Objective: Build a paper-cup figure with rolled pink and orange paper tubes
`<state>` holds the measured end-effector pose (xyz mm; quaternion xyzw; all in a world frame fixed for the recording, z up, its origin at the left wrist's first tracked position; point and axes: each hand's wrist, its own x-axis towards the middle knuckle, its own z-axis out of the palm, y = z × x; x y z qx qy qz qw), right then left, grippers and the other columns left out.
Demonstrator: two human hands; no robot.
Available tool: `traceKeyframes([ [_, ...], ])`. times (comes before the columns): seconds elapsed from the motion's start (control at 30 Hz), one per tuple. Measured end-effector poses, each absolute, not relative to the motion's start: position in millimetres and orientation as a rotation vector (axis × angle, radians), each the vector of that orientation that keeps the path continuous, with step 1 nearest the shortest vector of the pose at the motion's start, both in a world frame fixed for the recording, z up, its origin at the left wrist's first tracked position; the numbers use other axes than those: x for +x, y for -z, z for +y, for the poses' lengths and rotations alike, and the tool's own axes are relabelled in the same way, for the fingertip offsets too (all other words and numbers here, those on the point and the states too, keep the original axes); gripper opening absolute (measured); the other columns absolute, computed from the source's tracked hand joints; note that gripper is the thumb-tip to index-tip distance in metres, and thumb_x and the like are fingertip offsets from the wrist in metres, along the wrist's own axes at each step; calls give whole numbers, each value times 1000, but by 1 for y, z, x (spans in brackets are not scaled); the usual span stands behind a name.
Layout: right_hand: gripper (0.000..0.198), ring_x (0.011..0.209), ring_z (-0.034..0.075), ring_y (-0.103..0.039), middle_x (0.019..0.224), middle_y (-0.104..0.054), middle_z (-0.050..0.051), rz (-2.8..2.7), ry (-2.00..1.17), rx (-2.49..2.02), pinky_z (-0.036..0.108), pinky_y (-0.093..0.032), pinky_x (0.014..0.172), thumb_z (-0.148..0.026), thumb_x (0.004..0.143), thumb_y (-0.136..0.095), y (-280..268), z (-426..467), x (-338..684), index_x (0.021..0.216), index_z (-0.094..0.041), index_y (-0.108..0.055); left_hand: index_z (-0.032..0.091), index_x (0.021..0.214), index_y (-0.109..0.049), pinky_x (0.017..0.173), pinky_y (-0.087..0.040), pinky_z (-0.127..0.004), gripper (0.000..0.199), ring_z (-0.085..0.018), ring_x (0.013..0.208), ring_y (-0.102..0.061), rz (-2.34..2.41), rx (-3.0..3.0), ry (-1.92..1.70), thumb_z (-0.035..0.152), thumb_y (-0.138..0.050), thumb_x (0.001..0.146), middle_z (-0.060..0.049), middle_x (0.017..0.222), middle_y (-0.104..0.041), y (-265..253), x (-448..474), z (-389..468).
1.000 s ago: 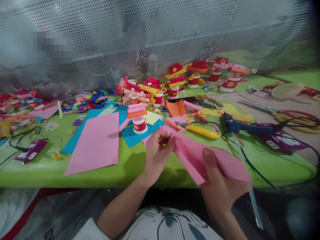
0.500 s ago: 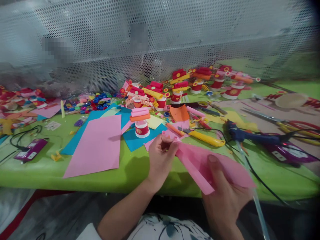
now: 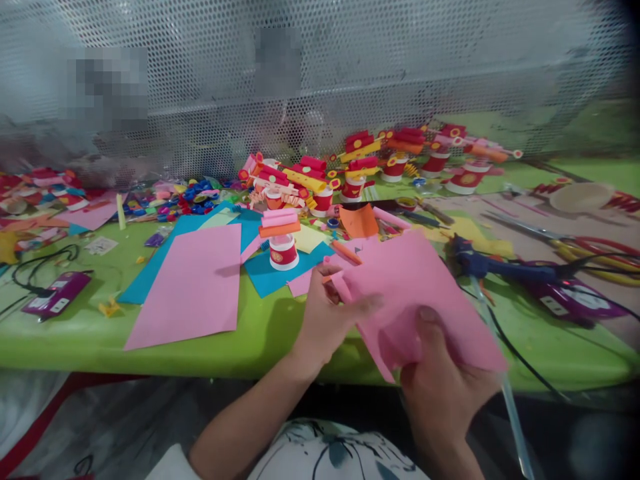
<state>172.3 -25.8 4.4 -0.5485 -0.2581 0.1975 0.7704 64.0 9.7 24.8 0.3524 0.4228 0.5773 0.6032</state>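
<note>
A sheet of pink paper [image 3: 415, 287] is held between both hands above the front of the green table [image 3: 280, 347]. My right hand [image 3: 445, 373] is closed on its lower right part, thumb on top and fingers beneath. At the sheet's left edge, my left hand [image 3: 330, 313] grips it, with the thumb stretched over a curled edge and the fingertips partly hidden. Just beyond my left hand stands a red and white paper cup [image 3: 284, 253] with pink and orange paper rolls [image 3: 279, 223] on top.
A flat pink sheet [image 3: 200, 287] lies over blue paper at the left. A blue glue gun [image 3: 500, 267], purple power strips [image 3: 565, 300] and scissors [image 3: 545, 230] are at the right. Several decorated cups [image 3: 353, 190] stand along the mesh barrier [image 3: 200, 80].
The pink sheet in my hands has opened out from a folded shape, its far edge rising over the yellow cutter. My left thumb has moved right across the paper.
</note>
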Motion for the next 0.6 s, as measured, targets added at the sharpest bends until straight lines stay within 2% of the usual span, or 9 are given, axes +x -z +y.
traceKeyframes([
  [0.07, 28, 102, 26, -71, 113, -76, 6, -510, -353, -1165, 49, -57, 100, -32, 74, -87, -5, -26, 169, 96, -17, -78, 22, 119, -52, 70, -52, -26, 73, -14, 78, -64, 1005, 838, -1322, 26, -95, 60, 1, 88, -68, -22, 63, 9],
  [0.13, 29, 103, 24, -71, 115, -76, 6, -477, -340, -1134, 47, -56, 101, -30, 74, -87, -9, -26, 168, 99, -18, -78, 22, 118, -54, 70, -53, -27, 68, -14, 79, -65, 985, 787, -1307, 24, -93, 62, 0, 88, -70, -22, 59, 8],
  [0.2, 32, 102, 23, -71, 116, -75, 7, -460, -406, -1121, 43, -58, 98, -29, 75, -86, -13, -25, 170, 103, -18, -78, 19, 106, -60, 71, -54, -27, 50, -14, 79, -66, 926, 718, -1280, 27, -90, 67, -2, 89, -71, -22, 52, 7],
  [0.27, 36, 102, 22, -70, 117, -75, 6, -427, -529, -1107, 39, -60, 93, -29, 75, -86, -16, -23, 175, 108, -19, -77, 17, 89, -64, 69, -55, -26, 34, -12, 74, -65, 875, 655, -1264, 31, -89, 70, 0, 82, -69, -21, 45, 6],
  [0.33, 37, 100, 19, -70, 116, -74, 4, -381, -636, -1089, 34, -60, 89, -29, 74, -86, -15, -21, 181, 108, -20, -77, 17, 78, -64, 67, -54, -23, 32, -10, 69, -63, 833, 587, -1283, 33, -89, 69, 3, 76, -67, -19, 38, 4],
  [0.5, 26, 73, 11, -63, 83, -70, -2, -355, -896, -1114, 18, -54, 62, -32, 67, -90, -12, -23, 192, 84, -19, -75, 17, 75, -65, 64, -51, -19, 30, -7, 67, -63, 799, 425, -1415, 28, -91, 67, 4, 74, -67, -19, 20, -1],
  [0.6, 29, 66, 9, -59, 79, -68, -2, -430, -1039, -1169, 17, -50, 54, -34, 63, -92, -14, -32, 188, 81, -20, -74, 18, 81, -68, 69, -53, -22, 26, -10, 73, -67, 853, 358, -1466, 32, -88, 72, 1, 82, -72, -20, 7, -8],
])
